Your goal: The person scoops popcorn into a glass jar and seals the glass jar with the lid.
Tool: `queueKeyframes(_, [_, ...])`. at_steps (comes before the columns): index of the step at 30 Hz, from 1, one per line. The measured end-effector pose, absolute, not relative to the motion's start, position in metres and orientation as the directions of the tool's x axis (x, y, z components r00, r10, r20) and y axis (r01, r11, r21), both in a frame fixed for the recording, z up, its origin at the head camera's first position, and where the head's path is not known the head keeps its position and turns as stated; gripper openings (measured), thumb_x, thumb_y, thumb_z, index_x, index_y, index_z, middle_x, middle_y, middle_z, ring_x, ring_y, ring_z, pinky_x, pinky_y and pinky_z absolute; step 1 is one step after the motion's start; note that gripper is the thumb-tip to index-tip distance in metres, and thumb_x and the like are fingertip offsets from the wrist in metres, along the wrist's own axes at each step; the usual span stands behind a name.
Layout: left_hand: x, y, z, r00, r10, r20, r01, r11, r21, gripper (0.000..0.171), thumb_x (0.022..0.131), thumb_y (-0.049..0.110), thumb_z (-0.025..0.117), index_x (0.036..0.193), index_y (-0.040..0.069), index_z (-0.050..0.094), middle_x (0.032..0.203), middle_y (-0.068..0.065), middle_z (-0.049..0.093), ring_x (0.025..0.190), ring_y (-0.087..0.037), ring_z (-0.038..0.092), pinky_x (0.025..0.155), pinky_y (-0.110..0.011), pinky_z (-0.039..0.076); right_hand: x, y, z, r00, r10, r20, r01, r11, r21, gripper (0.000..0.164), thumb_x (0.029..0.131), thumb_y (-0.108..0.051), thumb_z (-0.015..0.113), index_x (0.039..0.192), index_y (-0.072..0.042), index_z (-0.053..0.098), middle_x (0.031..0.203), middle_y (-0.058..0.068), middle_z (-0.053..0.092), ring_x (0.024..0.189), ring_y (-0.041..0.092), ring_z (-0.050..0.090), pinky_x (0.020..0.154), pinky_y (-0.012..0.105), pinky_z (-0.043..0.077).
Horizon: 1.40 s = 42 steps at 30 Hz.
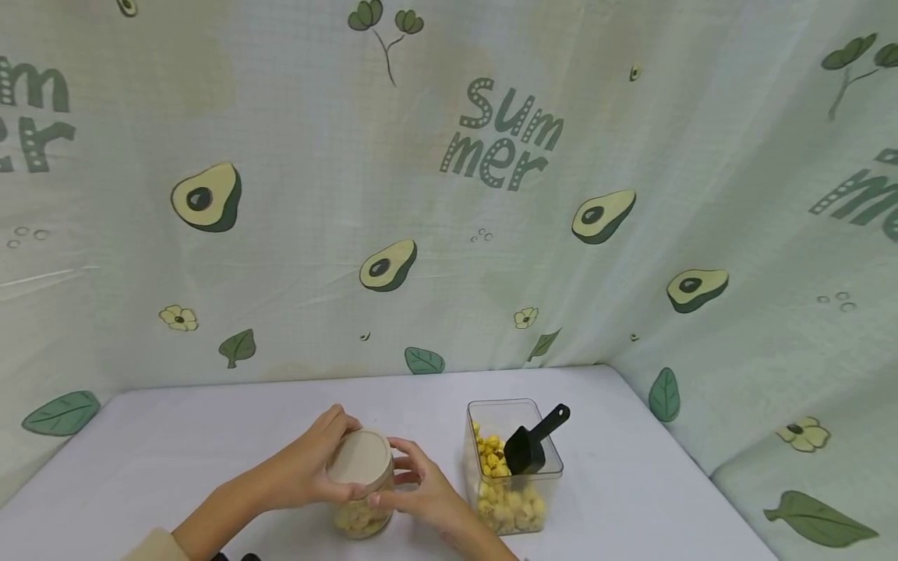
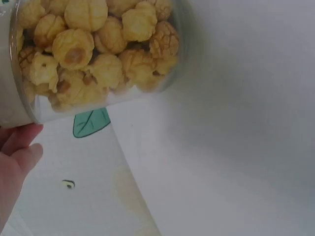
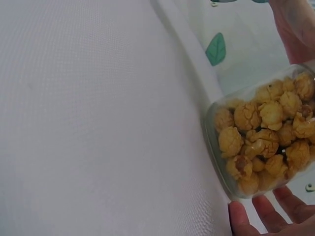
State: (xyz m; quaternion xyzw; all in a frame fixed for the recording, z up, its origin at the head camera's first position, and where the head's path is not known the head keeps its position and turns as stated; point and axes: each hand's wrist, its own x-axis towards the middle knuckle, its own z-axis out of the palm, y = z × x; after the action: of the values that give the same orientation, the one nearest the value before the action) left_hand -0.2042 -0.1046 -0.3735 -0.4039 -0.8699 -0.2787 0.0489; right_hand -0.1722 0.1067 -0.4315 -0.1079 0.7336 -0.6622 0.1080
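A clear jar of caramel popcorn [image 1: 361,517], topped with a beige lid [image 1: 363,458], stands on the white table. My left hand [image 1: 319,460] grips the lid from the left, thumb in front and fingers at the far side. From the right, my right hand [image 1: 429,491] holds the jar just under the lid, with its thumb at the front and its fingers behind. Round popcorn pieces [image 2: 103,44] show through the jar wall in the left wrist view. In the right wrist view, the fingertips [image 3: 268,214] are right at the jar's side.
To the right stands a clear square container [image 1: 515,483] partly filled with yellow popcorn [image 1: 510,506]. A black scoop [image 1: 528,448] leans in it, handle above the rim. Two small dark rounded shapes [image 1: 250,557] show at the bottom edge. A printed curtain [image 1: 295,195] hangs behind the table.
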Motion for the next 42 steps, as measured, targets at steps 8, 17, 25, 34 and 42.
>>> queueKeyframes(8, [-0.211,-0.107,-0.364,-0.619,0.756,0.211,0.713,0.429,0.555,0.061,0.071,0.031,0.075,0.12,0.006,0.048,0.104,0.0,0.043,0.097,-0.009,0.045,0.071,-0.021,0.049,-0.172,0.11,-0.432,-0.951,-0.31,-0.02,-0.01,0.096,-0.995,0.068,0.074,-0.023,0.079,0.133,-0.032,0.045,0.121,0.006,0.053,0.1,0.02,0.049,0.073,0.032,0.048])
queueKeyframes(17, [-0.178,-0.103,-0.375,-0.866,0.436,0.244,0.485,0.618,0.619,0.078,0.071,0.039,0.078,0.127,-0.005,0.044,0.115,-0.011,0.047,0.103,-0.022,0.049,0.079,-0.036,0.05,-0.17,0.108,-0.432,-0.942,-0.335,0.004,-0.034,0.085,-0.996,0.066,0.075,-0.027,0.077,0.133,-0.033,0.044,0.12,0.005,0.053,0.101,0.02,0.049,0.078,0.032,0.047])
queueKeyframes(25, [-0.167,-0.084,-0.374,-0.96,0.232,0.154,0.274,0.678,0.682,0.081,0.07,0.04,0.079,0.124,-0.01,0.045,0.117,-0.022,0.046,0.103,-0.027,0.05,0.082,-0.044,0.05,-0.169,0.109,-0.432,-0.946,-0.325,0.006,-0.031,0.074,-0.997,0.065,0.076,-0.025,0.076,0.132,-0.034,0.045,0.121,0.006,0.052,0.103,0.021,0.047,0.078,0.034,0.046])
queueKeyframes(34, [-0.167,-0.085,-0.377,-0.942,0.252,0.224,0.336,0.671,0.66,0.076,0.067,0.038,0.081,0.119,-0.008,0.049,0.111,-0.015,0.048,0.099,-0.021,0.049,0.076,-0.032,0.049,-0.17,0.106,-0.433,-0.951,-0.31,0.018,-0.044,0.076,-0.996,0.067,0.075,-0.022,0.078,0.132,-0.033,0.045,0.12,0.005,0.054,0.101,0.021,0.049,0.077,0.033,0.047])
queueKeyframes(42, [-0.174,-0.092,-0.376,-0.906,0.334,0.259,0.419,0.626,0.658,0.07,0.068,0.039,0.081,0.115,-0.002,0.05,0.107,-0.009,0.047,0.097,-0.017,0.046,0.073,-0.026,0.048,-0.171,0.107,-0.43,-0.949,-0.315,0.023,-0.052,0.085,-0.995,0.068,0.074,-0.025,0.079,0.132,-0.033,0.046,0.119,0.004,0.055,0.099,0.02,0.051,0.073,0.03,0.048])
